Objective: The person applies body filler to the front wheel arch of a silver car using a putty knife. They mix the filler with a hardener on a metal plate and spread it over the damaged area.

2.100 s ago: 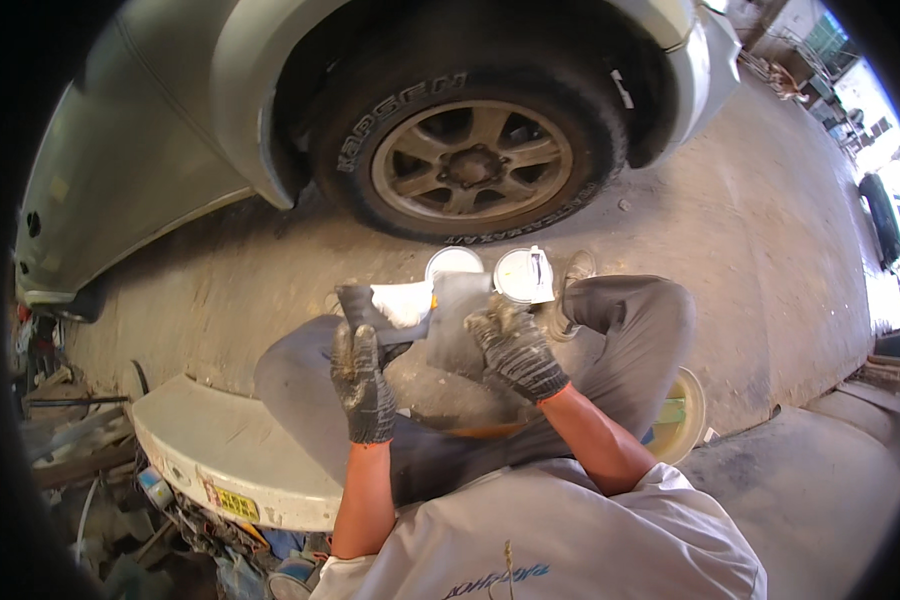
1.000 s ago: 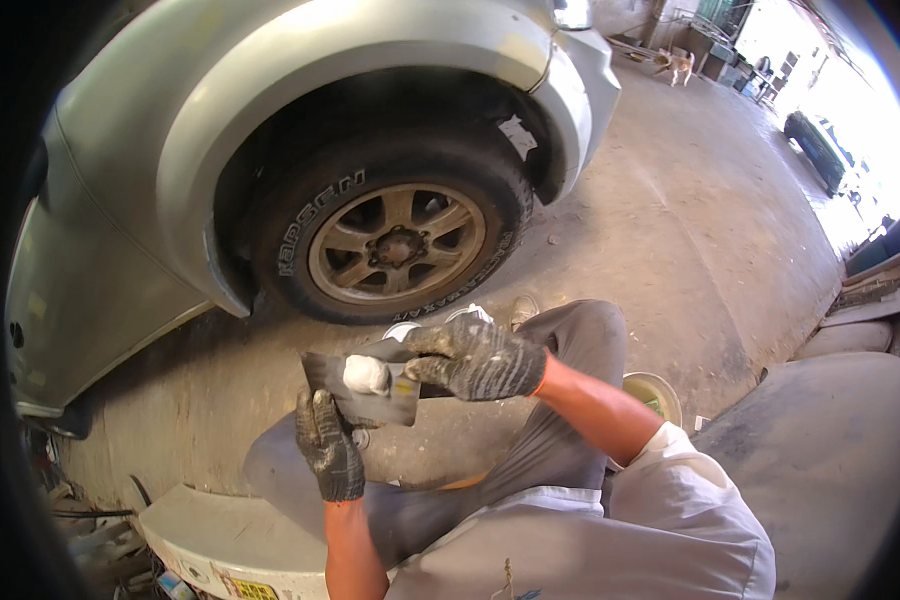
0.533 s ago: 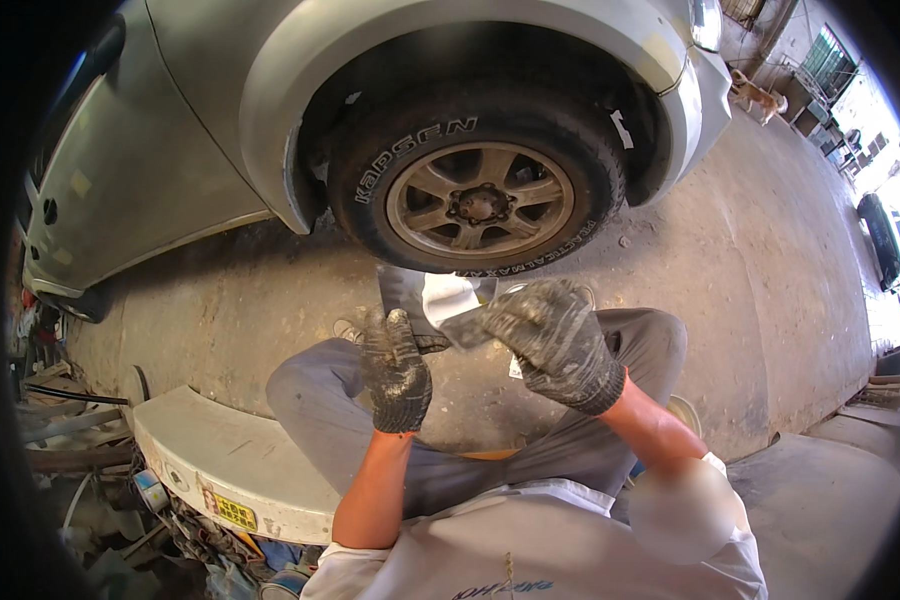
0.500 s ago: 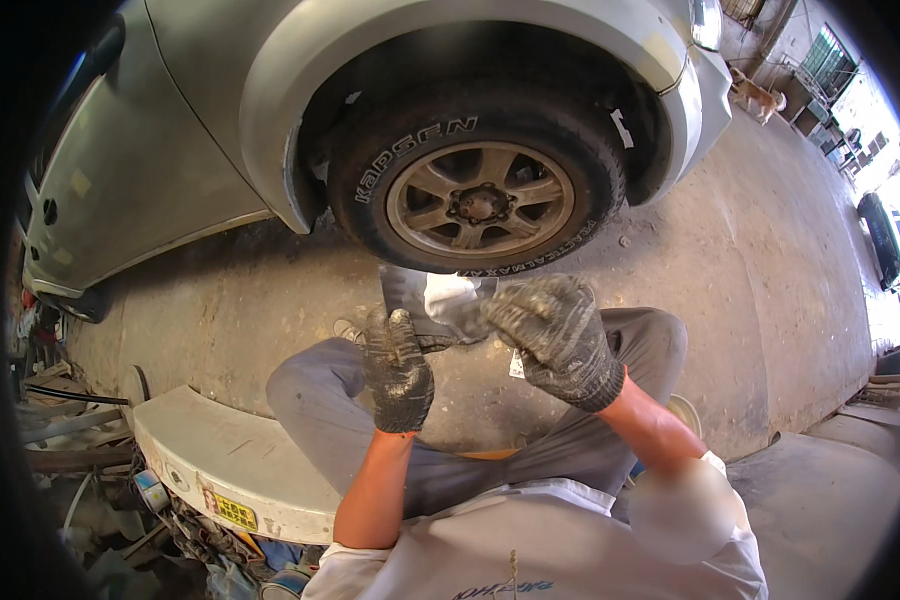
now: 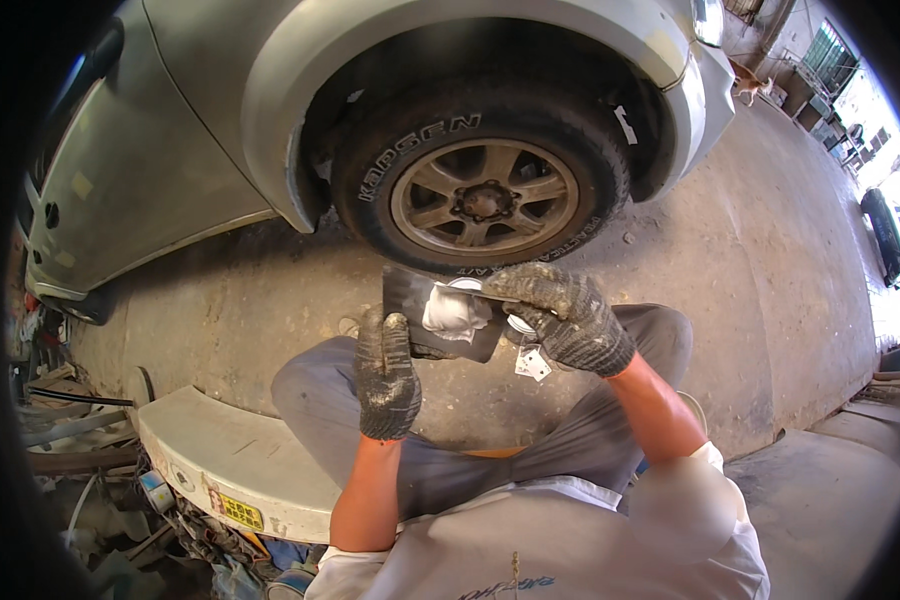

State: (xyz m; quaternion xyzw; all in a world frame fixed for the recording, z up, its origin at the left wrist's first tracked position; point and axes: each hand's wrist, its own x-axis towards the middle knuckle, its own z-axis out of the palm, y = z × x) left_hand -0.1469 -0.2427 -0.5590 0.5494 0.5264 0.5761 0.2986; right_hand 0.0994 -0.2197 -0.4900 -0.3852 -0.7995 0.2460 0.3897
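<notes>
My left hand [image 5: 388, 375], in a dirty knit glove, grips a dark flat board [image 5: 408, 292] by its lower left edge and holds it up over my lap. A lump of white putty [image 5: 452, 312] lies on the board. My gloved right hand [image 5: 562, 318] is closed on a thin flat spreader [image 5: 475, 294], whose blade rests against the top of the putty. A small white tag [image 5: 532, 364] hangs under the right hand. I sit on the concrete with my knees apart, facing a car wheel [image 5: 485, 200].
A silver car body [image 5: 160, 150] with its wheel arch fills the top of the view. A detached white bumper piece [image 5: 225, 460] lies by my left knee, with scrap and cables [image 5: 80, 470] beyond it. Concrete floor [image 5: 770, 270] stretches to the right.
Both hands have come together and lifted higher in front of the wheel. My right hand has moved onto the putty on the board.
</notes>
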